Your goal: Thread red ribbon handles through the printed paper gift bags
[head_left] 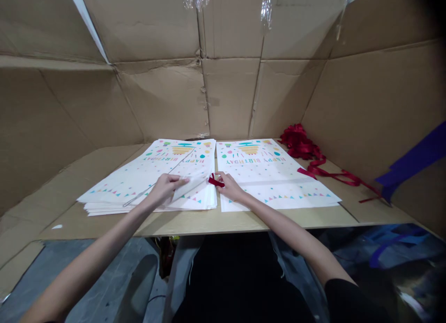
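Note:
My left hand [168,187] is closed over the left stack of white "Happy Birthday" printed sheets [114,186], pinching what looks like a raised fold of the top one. A short piece of red ribbon [216,182] is pinched in the fingers of my right hand [229,187], by the stack's right edge. Across the stack, passing behind my left hand, lies a thin grey cord or wire [139,194] with a looped end. Under and beside my right hand, a second printed white sheet [278,184] lies flat, its print upside down to me.
A heap of red ribbon [298,139] sits at the back right, with loose strands trailing forward. Blue-purple ribbon [414,156] hangs along the right side. Cardboard walls [230,91] enclose the back and sides of the wooden tabletop [244,224]. A white scrap [57,227] lies front left.

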A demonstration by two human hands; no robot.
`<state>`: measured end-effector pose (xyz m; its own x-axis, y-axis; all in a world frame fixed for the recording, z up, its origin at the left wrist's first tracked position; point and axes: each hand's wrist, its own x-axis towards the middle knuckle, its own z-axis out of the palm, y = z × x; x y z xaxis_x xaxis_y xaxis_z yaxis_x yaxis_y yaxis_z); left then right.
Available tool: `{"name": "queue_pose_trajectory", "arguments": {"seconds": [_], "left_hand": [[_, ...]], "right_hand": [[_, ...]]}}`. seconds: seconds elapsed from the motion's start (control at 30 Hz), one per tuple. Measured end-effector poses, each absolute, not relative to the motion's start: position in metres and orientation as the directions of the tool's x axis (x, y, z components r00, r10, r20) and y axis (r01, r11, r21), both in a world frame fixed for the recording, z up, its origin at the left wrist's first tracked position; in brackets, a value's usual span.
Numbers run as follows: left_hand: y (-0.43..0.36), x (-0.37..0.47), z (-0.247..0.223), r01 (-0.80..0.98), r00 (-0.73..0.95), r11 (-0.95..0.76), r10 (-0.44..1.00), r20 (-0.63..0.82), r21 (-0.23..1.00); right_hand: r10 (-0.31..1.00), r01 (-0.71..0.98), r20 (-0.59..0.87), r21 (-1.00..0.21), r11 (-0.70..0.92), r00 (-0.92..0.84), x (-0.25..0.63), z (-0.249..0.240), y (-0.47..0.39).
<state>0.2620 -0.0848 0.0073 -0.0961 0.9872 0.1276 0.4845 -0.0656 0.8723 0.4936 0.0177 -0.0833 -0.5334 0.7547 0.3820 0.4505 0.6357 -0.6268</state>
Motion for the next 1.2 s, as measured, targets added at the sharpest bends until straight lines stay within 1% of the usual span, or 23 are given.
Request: {"name": "queue_pose_trajectory", "arguments": {"seconds": [0.07,0.13,0.23,0.3,0.37,0.43,0.53,0.6,0.67,0.7,0.73,0.8,0.83,0.87,0.9,0.97,1.0,1.03,1.1,1.17,1.2], "left_hand": [[-0.081,0.259,0.012,0.296,-0.210,0.006,0.976,0.059,0.955],[-0.077,0.257,0.018,0.113,-0.264,0.048,0.964,-0.017,0.992],[-0.074,0.257,0.026,-0.082,-0.221,0.095,0.969,-0.111,0.992],[-0.073,0.258,0.028,-0.138,-0.193,0.122,0.970,-0.147,0.983],[-0.073,0.260,0.029,-0.133,-0.196,0.122,0.970,-0.146,0.984],[-0.073,0.261,0.028,-0.061,-0.224,0.082,0.970,-0.094,0.995],[-0.074,0.266,0.023,0.132,-0.303,-0.013,0.952,0.053,0.991],[-0.075,0.272,0.017,0.299,-0.312,-0.063,0.937,0.160,0.952],[-0.076,0.281,0.009,0.472,-0.248,-0.146,0.924,0.290,0.870],[-0.076,0.286,0.004,0.554,-0.184,-0.220,0.908,0.376,0.803],[-0.076,0.291,0.000,0.628,-0.098,-0.310,0.878,0.468,0.714],[-0.072,0.304,-0.009,0.737,0.120,-0.483,0.782,0.612,0.473],[-0.069,0.311,-0.013,0.765,0.236,-0.546,0.731,0.641,0.341],[-0.065,0.318,-0.017,0.778,0.343,-0.589,0.688,0.639,0.218],[-0.062,0.326,-0.019,0.779,0.431,-0.617,0.655,0.621,0.111],[-0.056,0.342,-0.023,0.762,0.553,-0.645,0.607,0.571,-0.051],[-0.054,0.351,-0.024,0.754,0.591,-0.648,0.595,0.545,-0.109],[-0.053,0.359,-0.026,0.751,0.615,-0.643,0.597,0.516,-0.150],[-0.055,0.373,-0.029,0.764,0.622,-0.622,0.641,0.449,-0.171],[-0.058,0.382,-0.033,0.784,0.602,-0.611,0.705,0.375,-0.111],[-0.060,0.384,-0.036,0.791,0.590,-0.610,0.733,0.339,-0.059]], "right_hand": [[0.758,0.410,0.419,-0.656,0.634,-0.501,0.492,-0.084,0.018],[0.780,0.387,0.431,-0.693,0.608,-0.453,0.491,-0.085,0.019],[0.834,0.386,0.402,-0.750,0.537,-0.378,0.491,-0.084,0.021],[0.860,0.377,0.379,-0.782,0.495,-0.343,0.491,-0.083,0.021],[0.864,0.365,0.375,-0.793,0.487,-0.336,0.492,-0.082,0.020],[0.854,0.368,0.390,-0.781,0.504,-0.344,0.491,-0.080,0.019],[0.840,0.386,0.410,-0.754,0.532,-0.355,0.490,-0.076,0.015],[0.836,0.386,0.412,-0.750,0.537,-0.362,0.487,-0.071,0.012],[0.857,0.352,0.364,-0.798,0.489,-0.365,0.483,-0.065,0.010],[0.880,0.311,0.305,-0.851,0.424,-0.364,0.481,-0.063,0.011],[0.901,0.253,0.225,-0.909,0.331,-0.371,0.478,-0.060,0.012],[0.913,0.132,0.038,-0.986,0.100,-0.405,0.471,-0.055,0.017],[0.909,0.086,-0.031,-0.996,0.006,-0.415,0.467,-0.052,0.021],[0.908,0.053,-0.069,-0.997,-0.051,-0.412,0.464,-0.050,0.026],[0.918,0.042,-0.080,-0.997,-0.069,-0.388,0.462,-0.048,0.030],[0.956,0.097,-0.043,-0.995,-0.015,-0.291,0.462,-0.044,0.037],[0.968,0.170,-0.006,-0.985,0.037,-0.249,0.466,-0.042,0.040],[0.972,0.270,0.025,-0.959,0.089,-0.232,0.472,-0.041,0.042],[0.965,0.479,0.062,-0.859,0.182,-0.257,0.494,-0.038,0.044],[0.961,0.659,0.086,-0.712,0.244,-0.264,0.530,-0.035,0.048],[0.969,0.740,0.101,-0.629,0.239,-0.227,0.553,-0.034,0.051]]}}
